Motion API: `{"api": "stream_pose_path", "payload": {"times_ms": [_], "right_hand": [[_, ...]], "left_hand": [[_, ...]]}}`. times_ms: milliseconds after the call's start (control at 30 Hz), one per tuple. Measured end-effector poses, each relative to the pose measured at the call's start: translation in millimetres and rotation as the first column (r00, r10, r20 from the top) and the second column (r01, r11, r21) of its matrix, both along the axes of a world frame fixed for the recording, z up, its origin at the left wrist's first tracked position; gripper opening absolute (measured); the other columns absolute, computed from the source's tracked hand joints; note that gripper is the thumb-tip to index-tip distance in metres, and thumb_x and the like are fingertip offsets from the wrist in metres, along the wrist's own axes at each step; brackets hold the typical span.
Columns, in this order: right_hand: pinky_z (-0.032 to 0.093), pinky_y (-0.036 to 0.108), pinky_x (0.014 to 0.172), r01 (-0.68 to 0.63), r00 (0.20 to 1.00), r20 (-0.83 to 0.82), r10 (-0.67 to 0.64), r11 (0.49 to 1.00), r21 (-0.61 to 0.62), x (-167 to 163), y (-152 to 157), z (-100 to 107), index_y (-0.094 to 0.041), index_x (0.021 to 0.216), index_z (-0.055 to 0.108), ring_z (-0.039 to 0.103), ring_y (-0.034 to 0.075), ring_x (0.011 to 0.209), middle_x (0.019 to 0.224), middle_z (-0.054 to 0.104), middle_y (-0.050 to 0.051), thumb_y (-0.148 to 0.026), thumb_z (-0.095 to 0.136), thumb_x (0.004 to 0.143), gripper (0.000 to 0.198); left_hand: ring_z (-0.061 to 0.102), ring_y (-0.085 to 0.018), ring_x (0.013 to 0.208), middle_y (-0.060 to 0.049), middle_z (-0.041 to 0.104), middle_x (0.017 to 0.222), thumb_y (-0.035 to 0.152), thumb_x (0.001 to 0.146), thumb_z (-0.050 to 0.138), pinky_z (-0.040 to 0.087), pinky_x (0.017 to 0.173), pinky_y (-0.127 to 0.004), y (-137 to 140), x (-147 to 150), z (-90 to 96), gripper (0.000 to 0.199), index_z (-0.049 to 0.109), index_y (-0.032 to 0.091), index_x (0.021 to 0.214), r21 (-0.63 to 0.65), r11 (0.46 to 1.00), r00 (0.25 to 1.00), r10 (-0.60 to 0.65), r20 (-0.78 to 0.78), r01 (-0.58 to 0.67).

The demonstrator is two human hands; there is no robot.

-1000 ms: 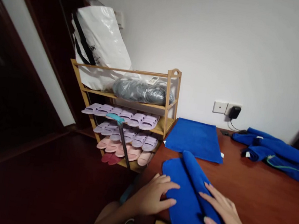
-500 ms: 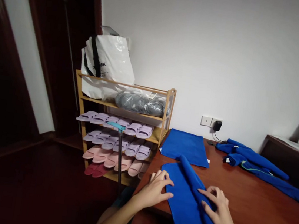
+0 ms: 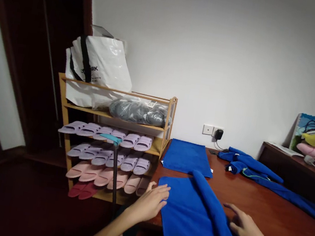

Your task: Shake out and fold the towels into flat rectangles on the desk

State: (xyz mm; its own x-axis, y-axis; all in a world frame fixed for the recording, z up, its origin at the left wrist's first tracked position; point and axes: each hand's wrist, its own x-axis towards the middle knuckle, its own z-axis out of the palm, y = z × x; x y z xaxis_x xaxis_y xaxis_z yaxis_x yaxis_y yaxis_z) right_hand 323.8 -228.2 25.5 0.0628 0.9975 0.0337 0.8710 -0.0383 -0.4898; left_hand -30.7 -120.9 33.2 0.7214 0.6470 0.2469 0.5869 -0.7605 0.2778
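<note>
A blue cloth (image 3: pixel 181 212) lies spread on the near part of the table, with a thick rolled or folded strip (image 3: pixel 213 217) along its right side. A white tag shows at its near edge. My left hand (image 3: pixel 149 201) rests at the cloth's left edge, fingers stretched out over it. Just right of the strip, my right hand (image 3: pixel 247 228) has its index finger extended and thumb apart, with nothing seen in it. Whether its thumb touches the strip I cannot tell. Behind lies a flat blue cloth (image 3: pixel 188 157) with white tags.
Crumpled blue cloths (image 3: pixel 256 167) lie at the back right of the brown table (image 3: pixel 274 226). A shoe rack (image 3: pixel 169 123) with slippers and a white bag (image 3: pixel 103 62) stands left, a blue-topped pole (image 3: pixel 114 174) before it. A black plug (image 3: pixel 218 134) sits in the wall socket.
The view has shifted to the right. My right hand has moved off the strip to its right side. My left hand's fingers have flattened at the cloth's left edge, their pinch-like curl gone.
</note>
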Motion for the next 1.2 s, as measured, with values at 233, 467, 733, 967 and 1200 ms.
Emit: {"api": "stream_pose_path", "payload": {"times_ms": [233,467,733,967,1200], "right_hand": [[0.039,0.036,0.103,-0.114,0.984,0.166,0.064,0.943,0.313,-53.5,-10.8,0.1,-0.026,0.133,0.045,0.044,0.019,0.124,0.137,0.045,0.006,-0.044,0.033,0.091,0.047],[0.03,0.051,0.108,-0.318,0.92,0.24,0.31,0.948,-0.009,-105.9,3.7,7.5,-0.031,0.133,0.046,0.04,0.026,0.128,0.14,0.042,0.004,-0.061,0.036,0.087,0.056],[0.033,0.054,0.104,-0.091,0.982,0.174,0.071,0.99,0.109,35.3,-15.0,-28.4,-0.033,0.123,0.057,0.042,0.03,0.126,0.139,0.042,0.007,-0.057,0.049,0.081,0.049],[0.038,0.034,0.105,0.007,0.953,-0.303,0.021,0.996,0.089,90.8,-25.0,-44.0,-0.025,0.127,0.051,0.045,0.024,0.123,0.133,0.05,0.005,-0.05,0.053,0.082,0.052],[0.045,0.038,0.098,0.098,0.967,-0.252,-0.023,0.952,0.291,91.7,-20.3,-48.3,-0.02,0.121,0.055,0.051,0.027,0.117,0.127,0.054,0.01,-0.051,0.055,0.077,0.053]], "left_hand": [[0.026,-0.023,0.137,-0.005,0.027,0.15,0.041,0.098,0.032,0.023,0.109,-0.049,2.5,-4.5,-7.7,0.048,0.026,0.031,0.144,-0.015,0.999,0.999,0.032,0.039,-0.032],[0.012,-0.025,0.14,-0.001,0.016,0.153,0.056,0.092,0.039,0.012,0.111,-0.054,2.5,-3.4,-3.7,0.059,0.023,0.036,0.145,-0.111,0.993,0.99,-0.052,-0.131,0.038],[0.009,-0.024,0.141,-0.001,0.013,0.153,0.06,0.093,0.032,0.01,0.112,-0.053,5.8,-2.9,-8.1,0.059,0.021,0.036,0.145,-0.119,0.992,0.991,-0.053,-0.126,0.038],[0.011,-0.024,0.14,0.0,0.015,0.153,0.059,0.093,0.031,0.011,0.112,-0.052,5.0,-2.6,-8.5,0.057,0.023,0.036,0.145,-0.115,0.993,0.991,-0.054,-0.122,0.04],[0.014,-0.026,0.14,0.002,0.016,0.153,0.059,0.093,0.031,0.013,0.111,-0.054,7.8,-2.6,-9.4,0.056,0.023,0.038,0.144,-0.104,0.994,0.994,-0.049,-0.095,0.039]]}}
